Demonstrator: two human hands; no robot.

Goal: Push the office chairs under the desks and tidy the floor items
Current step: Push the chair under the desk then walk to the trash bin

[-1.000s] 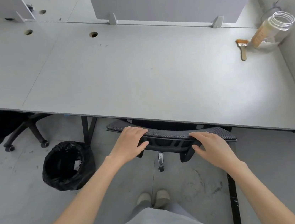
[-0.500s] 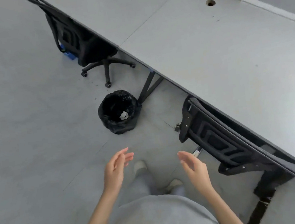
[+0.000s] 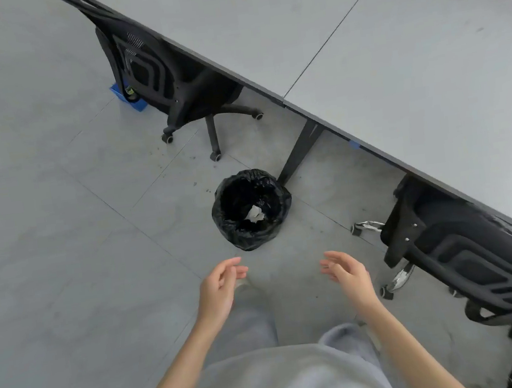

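Note:
A black mesh office chair [image 3: 468, 251] at the right has its seat tucked under the grey desk [image 3: 392, 57], only its back sticking out. A second black chair [image 3: 162, 73] stands at the upper left, its back against the desk edge and its wheeled base on the floor. A small bin lined with a black bag [image 3: 251, 209] sits on the floor between them, a crumpled white scrap inside. My left hand [image 3: 221, 286] and my right hand [image 3: 348, 271] hover open just short of the bin, holding nothing.
A black desk leg [image 3: 299, 151] slants down to the floor right behind the bin. A blue object [image 3: 128, 98] lies on the floor behind the far chair. Grey floor tiles [image 3: 61, 250] spread to the left. My legs and feet are below the hands.
Both hands let go of the near chair's back after it went under the desk. I turned left, and the bin now lies closer in front of my open hands.

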